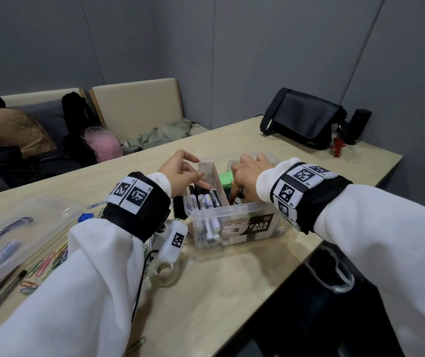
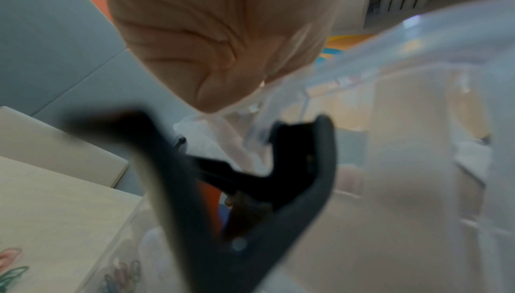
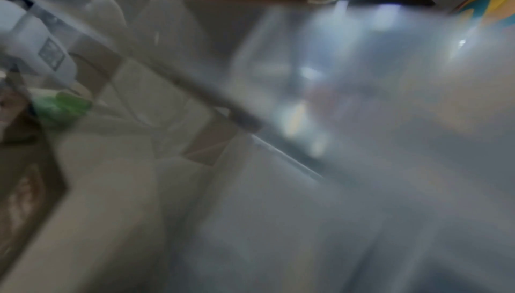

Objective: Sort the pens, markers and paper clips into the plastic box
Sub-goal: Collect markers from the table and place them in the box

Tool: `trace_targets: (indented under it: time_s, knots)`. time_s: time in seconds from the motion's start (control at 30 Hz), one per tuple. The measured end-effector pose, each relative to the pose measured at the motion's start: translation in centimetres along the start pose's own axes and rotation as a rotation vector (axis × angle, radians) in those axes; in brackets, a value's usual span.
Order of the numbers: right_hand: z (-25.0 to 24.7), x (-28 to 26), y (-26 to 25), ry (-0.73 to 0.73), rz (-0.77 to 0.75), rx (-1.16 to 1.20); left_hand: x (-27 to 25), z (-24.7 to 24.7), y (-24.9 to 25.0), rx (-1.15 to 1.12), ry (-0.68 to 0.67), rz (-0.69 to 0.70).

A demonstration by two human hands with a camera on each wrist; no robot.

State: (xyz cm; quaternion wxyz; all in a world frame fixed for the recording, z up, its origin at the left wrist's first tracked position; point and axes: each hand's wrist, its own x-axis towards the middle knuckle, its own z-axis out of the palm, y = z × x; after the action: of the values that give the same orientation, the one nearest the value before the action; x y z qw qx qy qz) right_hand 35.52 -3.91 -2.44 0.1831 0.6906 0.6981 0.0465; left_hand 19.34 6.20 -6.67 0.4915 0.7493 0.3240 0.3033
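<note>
The clear plastic box (image 1: 234, 220) sits on the table (image 1: 227, 287), with pens and markers (image 1: 207, 202) lying in its left part. The left hand (image 1: 180, 173) is over that part with its fingers loose and long, touching the pens. The right hand (image 1: 247, 173) dips its bent fingers into the right part by the green thing (image 1: 225, 180); I cannot tell what they hold, and paper clips (image 1: 44, 264) lie left of the box

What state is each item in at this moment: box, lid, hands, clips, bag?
plastic box: open, pens standing in its left compartment.
lid: off, lying flat on the table.
left hand: fingers on the pen tops.
right hand: reaching into the right compartment.
paper clips: loose on the table.
black bag: flap closed.
</note>
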Motion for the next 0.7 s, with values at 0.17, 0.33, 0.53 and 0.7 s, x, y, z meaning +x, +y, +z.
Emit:
trace_targets:
  time_s: [0.17,0.33,0.53,0.7]
  knots:
    - [0.3,0.6,0.0,-0.02,0.005,-0.032,-0.4,0.0,0.3,0.006,0.008,-0.001]
    - [0.7,0.8,0.2,-0.008,0.061,-0.018,-0.7,0.0,0.7,0.016,0.009,-0.005]
    - [1.1,1.2,0.3,-0.012,0.069,-0.001,-1.2,0.1,1.0,0.038,0.012,-0.033]
    - [0.5,0.4,0.1,0.051,0.129,0.156,-2.8,-1.2,2.8,-0.024,-0.173,-0.023]
